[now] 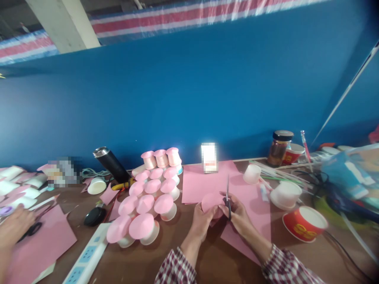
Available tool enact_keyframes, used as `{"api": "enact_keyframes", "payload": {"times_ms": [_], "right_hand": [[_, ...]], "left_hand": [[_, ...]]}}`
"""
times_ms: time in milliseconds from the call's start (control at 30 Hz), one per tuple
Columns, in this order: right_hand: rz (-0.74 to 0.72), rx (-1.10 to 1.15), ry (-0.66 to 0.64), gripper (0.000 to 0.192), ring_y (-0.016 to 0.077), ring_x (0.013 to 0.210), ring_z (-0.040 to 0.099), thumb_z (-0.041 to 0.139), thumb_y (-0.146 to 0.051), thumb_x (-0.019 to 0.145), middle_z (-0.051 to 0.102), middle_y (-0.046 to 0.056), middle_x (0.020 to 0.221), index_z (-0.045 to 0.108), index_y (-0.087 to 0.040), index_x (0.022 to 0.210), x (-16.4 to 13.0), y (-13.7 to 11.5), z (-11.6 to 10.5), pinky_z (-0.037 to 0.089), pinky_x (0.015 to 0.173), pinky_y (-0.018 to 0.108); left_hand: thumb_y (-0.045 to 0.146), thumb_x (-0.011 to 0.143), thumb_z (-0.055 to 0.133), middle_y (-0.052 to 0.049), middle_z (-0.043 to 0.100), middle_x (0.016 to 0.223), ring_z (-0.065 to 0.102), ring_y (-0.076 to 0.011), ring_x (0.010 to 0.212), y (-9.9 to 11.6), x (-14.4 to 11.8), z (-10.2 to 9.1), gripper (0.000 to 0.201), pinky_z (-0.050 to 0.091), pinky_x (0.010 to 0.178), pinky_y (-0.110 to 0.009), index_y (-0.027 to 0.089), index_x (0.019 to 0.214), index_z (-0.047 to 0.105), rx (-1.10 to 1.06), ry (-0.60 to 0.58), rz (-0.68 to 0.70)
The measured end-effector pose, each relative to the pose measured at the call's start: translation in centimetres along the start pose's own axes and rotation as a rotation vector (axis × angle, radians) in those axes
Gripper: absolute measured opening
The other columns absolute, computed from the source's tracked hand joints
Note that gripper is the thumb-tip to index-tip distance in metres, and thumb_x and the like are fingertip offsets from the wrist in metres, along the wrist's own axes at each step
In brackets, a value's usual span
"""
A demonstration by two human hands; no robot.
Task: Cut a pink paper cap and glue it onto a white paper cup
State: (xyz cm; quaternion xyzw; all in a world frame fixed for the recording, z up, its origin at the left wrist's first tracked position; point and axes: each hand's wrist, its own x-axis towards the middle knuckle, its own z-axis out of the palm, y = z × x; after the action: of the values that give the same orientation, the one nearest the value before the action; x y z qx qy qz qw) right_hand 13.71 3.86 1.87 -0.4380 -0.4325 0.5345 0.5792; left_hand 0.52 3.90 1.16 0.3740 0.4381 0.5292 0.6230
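Note:
My left hand (201, 221) holds a round pink paper piece (209, 201) by its lower edge, above the brown table. My right hand (238, 215) grips black-handled scissors (227, 195), blades pointing up and away beside the paper's right edge. Both hands hover over pink paper sheets (204, 182) lying on the table. My sleeves are plaid red and white.
Several white cups capped with pink cones (148, 205) stand left of my hands. A black flask (111, 163), a power strip (87, 254), a red paper cup (304, 225), white cups (286, 194), straws and a jar (278, 148) surround them. Another person's hand (13, 227) works at far left.

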Motion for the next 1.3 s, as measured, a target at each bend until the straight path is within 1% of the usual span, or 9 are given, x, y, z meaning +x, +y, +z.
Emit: {"api": "enact_keyframes", "payload": {"times_ms": [67, 167, 433, 600, 700, 867, 1067, 1200, 1300], "right_hand": [[0.003, 0.002, -0.001, 0.051, 0.0100, 0.059, 0.047, 0.080, -0.032, 0.059, 0.049, -0.004, 0.069, 0.060, -0.021, 0.104, -0.01, -0.05, 0.01, 0.041, 0.053, 0.021], [0.002, 0.000, 0.004, 0.051, 0.0097, 0.058, 0.046, 0.081, -0.032, 0.058, 0.049, -0.005, 0.068, 0.060, -0.021, 0.103, 0.00, -0.15, 0.04, 0.041, 0.053, 0.021], [-0.003, -0.008, 0.014, 0.051, 0.0102, 0.057, 0.047, 0.081, -0.035, 0.057, 0.051, -0.004, 0.067, 0.061, -0.021, 0.102, -0.05, -0.40, 0.18, 0.041, 0.052, 0.021], [0.005, 0.023, 0.036, 0.052, 0.0102, 0.058, 0.048, 0.082, -0.033, 0.056, 0.052, -0.004, 0.068, 0.060, -0.021, 0.102, -0.05, -0.37, 0.23, 0.042, 0.053, 0.021], [0.008, 0.028, 0.029, 0.051, 0.0099, 0.058, 0.048, 0.080, -0.033, 0.058, 0.052, -0.004, 0.068, 0.060, -0.021, 0.103, -0.02, -0.33, 0.25, 0.041, 0.053, 0.021], [0.004, 0.029, 0.043, 0.050, 0.0105, 0.059, 0.048, 0.081, -0.033, 0.057, 0.052, -0.004, 0.067, 0.060, -0.021, 0.101, -0.01, -0.44, 0.27, 0.042, 0.053, 0.021], [0.007, 0.039, 0.051, 0.051, 0.0103, 0.060, 0.049, 0.081, -0.032, 0.058, 0.053, -0.004, 0.069, 0.059, -0.021, 0.103, -0.08, -0.30, 0.18, 0.042, 0.053, 0.020], [0.010, 0.049, 0.044, 0.051, 0.0096, 0.059, 0.049, 0.081, -0.030, 0.058, 0.053, -0.004, 0.069, 0.059, -0.021, 0.104, 0.00, -0.05, 0.09, 0.042, 0.053, 0.020], [0.003, 0.043, 0.050, 0.052, 0.0104, 0.060, 0.050, 0.081, -0.030, 0.057, 0.054, -0.004, 0.069, 0.060, -0.021, 0.103, 0.07, 0.01, 0.05, 0.042, 0.054, 0.020]], "left_hand": [[0.037, 0.062, 0.077, -0.017, 0.071, 0.091, 0.067, -0.0229, 0.078, -0.08, 0.03, -0.05, 0.050, 0.052, 0.071, -0.031, 0.004, 0.098, 0.067, 0.001, -0.018, 0.012], [0.037, 0.061, 0.077, -0.018, 0.070, 0.094, 0.066, -0.0232, 0.079, -0.21, 0.09, -0.13, 0.051, 0.052, 0.072, -0.032, 0.005, 0.099, 0.066, 0.004, 0.009, 0.002], [0.037, 0.061, 0.078, -0.017, 0.070, 0.091, 0.066, -0.0229, 0.078, -0.08, 0.09, -0.20, 0.051, 0.051, 0.069, -0.031, 0.004, 0.098, 0.067, 0.012, 0.000, -0.007], [0.041, 0.058, 0.078, -0.015, 0.070, 0.084, 0.065, -0.0211, 0.069, -0.15, 0.08, -0.22, 0.054, 0.050, 0.060, -0.028, 0.005, 0.097, 0.067, 0.030, 0.041, -0.041], [0.042, 0.058, 0.077, -0.013, 0.070, 0.078, 0.064, -0.0195, 0.064, 0.02, 0.01, -0.09, 0.053, 0.049, 0.056, -0.027, 0.005, 0.096, 0.068, 0.031, 0.026, -0.030], [0.041, 0.062, 0.076, -0.012, 0.070, 0.077, 0.061, -0.0160, 0.060, 0.17, -0.02, 0.01, 0.048, 0.047, 0.054, -0.024, 0.006, 0.093, 0.069, 0.035, 0.008, -0.007], [0.042, 0.064, 0.074, -0.007, 0.066, 0.065, 0.051, -0.0100, 0.046, 0.01, 0.05, -0.08, 0.045, 0.037, 0.042, -0.021, 0.006, 0.090, 0.069, 0.062, -0.020, -0.016], [0.042, 0.065, 0.073, -0.005, 0.063, 0.061, 0.047, -0.0080, 0.043, 0.11, -0.01, -0.01, 0.042, 0.034, 0.040, -0.020, 0.006, 0.086, 0.068, 0.049, -0.035, -0.001], [0.042, 0.065, 0.074, -0.004, 0.063, 0.060, 0.047, -0.0077, 0.043, 0.16, -0.05, 0.04, 0.044, 0.035, 0.041, -0.020, 0.006, 0.088, 0.069, 0.052, -0.029, -0.005]]}}
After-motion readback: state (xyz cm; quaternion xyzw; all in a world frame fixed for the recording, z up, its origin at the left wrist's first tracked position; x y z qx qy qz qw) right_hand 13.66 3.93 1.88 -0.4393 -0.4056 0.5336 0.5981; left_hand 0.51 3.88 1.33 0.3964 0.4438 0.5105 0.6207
